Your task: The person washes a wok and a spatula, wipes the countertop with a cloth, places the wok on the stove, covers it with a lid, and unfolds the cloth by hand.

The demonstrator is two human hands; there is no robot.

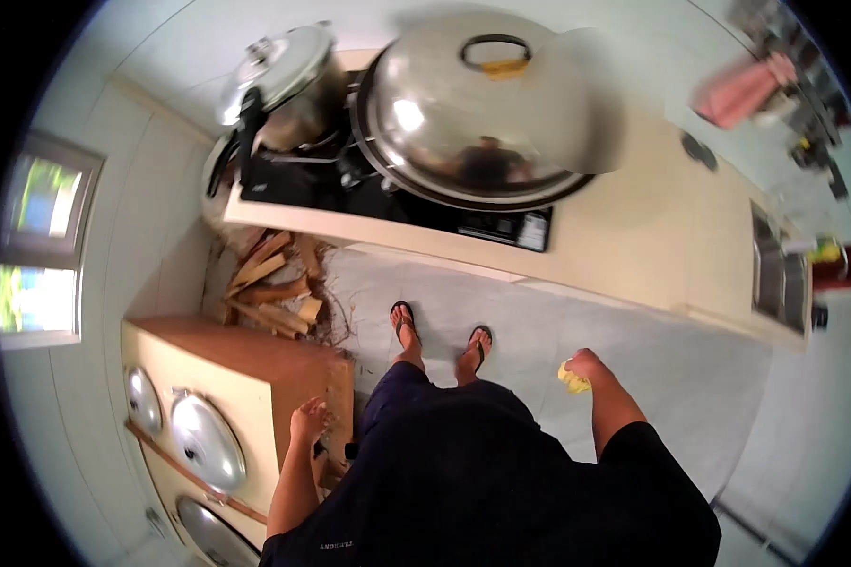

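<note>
My right hand (pixel 586 363) is closed around a crumpled yellow cloth (pixel 574 379), held out over the floor to the right of my body. On the other side, my left hand (pixel 309 420) hangs beside the brown-topped counter with its fingers loosely bent and nothing visible in it. Ahead of me a large wok (pixel 373 142) sits on the black gas stove (pixel 425 213), covered by a shiny domed lid (pixel 501 104). Left of it stands a pressure cooker (pixel 303 90) with a black handle.
Firewood (pixel 274 288) lies heaped on the floor at the left. A low brick-coloured counter (pixel 236 354) with several round metal lids (pixel 208 442) on its side stands near my left arm. The pale worktop (pixel 652 217) runs right to a sink (pixel 777 269); a pink cloth (pixel 742 92) hangs on the wall.
</note>
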